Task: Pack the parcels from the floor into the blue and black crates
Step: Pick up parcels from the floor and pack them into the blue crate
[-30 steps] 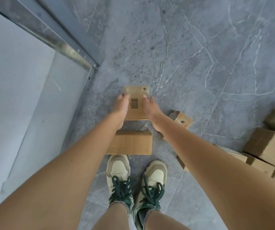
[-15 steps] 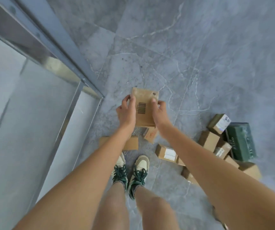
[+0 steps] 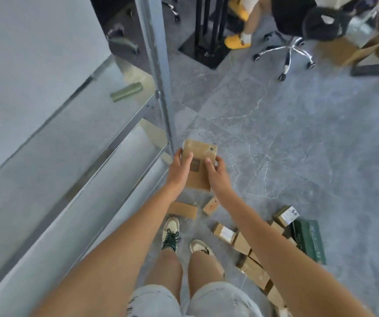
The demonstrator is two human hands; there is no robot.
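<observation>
I hold a flat brown cardboard parcel (image 3: 198,163) with a barcode on top, well above the floor, in both hands. My left hand (image 3: 179,170) grips its left edge, thumb on top. My right hand (image 3: 217,173) grips its right edge the same way. On the grey floor below lie more parcels: a flat brown one (image 3: 182,209) by my left shoe, a small one (image 3: 211,206) beside it, and a row of several cardboard boxes (image 3: 250,255) running to the lower right, with a dark green box (image 3: 309,241) next to them. No blue or black crate is in view.
A metal shelving unit (image 3: 69,143) with a grey upright post (image 3: 158,83) fills the left side; a green roll (image 3: 126,91) lies on a shelf. At the back stand a black stand base (image 3: 203,51) and a wheeled office chair (image 3: 286,49) with a seated person's yellow shoes (image 3: 237,41).
I have stood up, lifting the barcoded parcel off the floor. The view has risen and tilted forward, bringing the shelf post, chair and seated person into sight.
</observation>
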